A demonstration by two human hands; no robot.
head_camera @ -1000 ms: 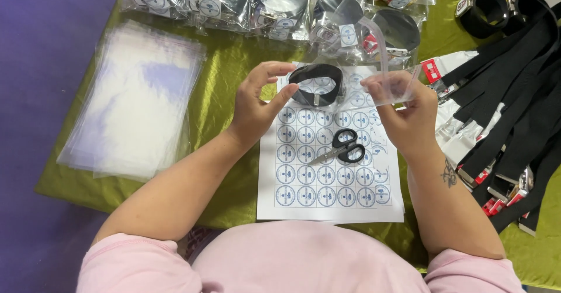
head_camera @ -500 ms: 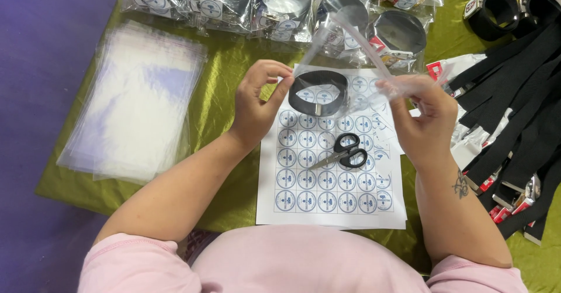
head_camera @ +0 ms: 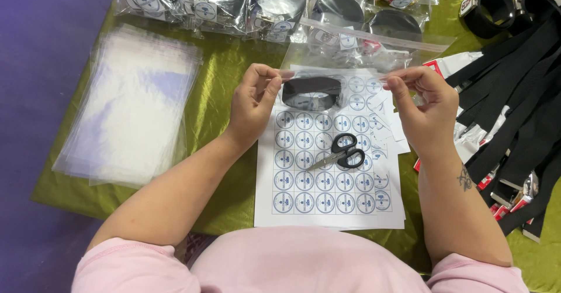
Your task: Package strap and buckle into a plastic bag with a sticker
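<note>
In the middle of the frame, the left hand point(head_camera: 252, 103) and the right hand point(head_camera: 425, 109) each pinch, between thumb and fingertips, one end of the sealed edge of a clear plastic zip bag point(head_camera: 345, 56) that stretches between them and reaches up toward the top of the frame. Inside the bag, just right of the left hand, sits a coiled black belt point(head_camera: 312, 92).

Under the hands lies a white paper sheet of round blue-and-white stickers point(head_camera: 327, 176), and a pair of small black-handled scissors point(head_camera: 340, 152) rests on it, between the two forearms. The sheet lies on a shiny olive-green cloth point(head_camera: 219, 94) spread over a purple surface point(head_camera: 41, 65).

At the left of the frame is a stack of empty clear plastic bags point(head_camera: 131, 106). Along the top edge runs a row of filled clear bags with stickers on them point(head_camera: 234, 3). At the right edge, a heap of loose black webbing belts with metal buckles point(head_camera: 514, 123) spreads down the frame, well apart from the left hand.
</note>
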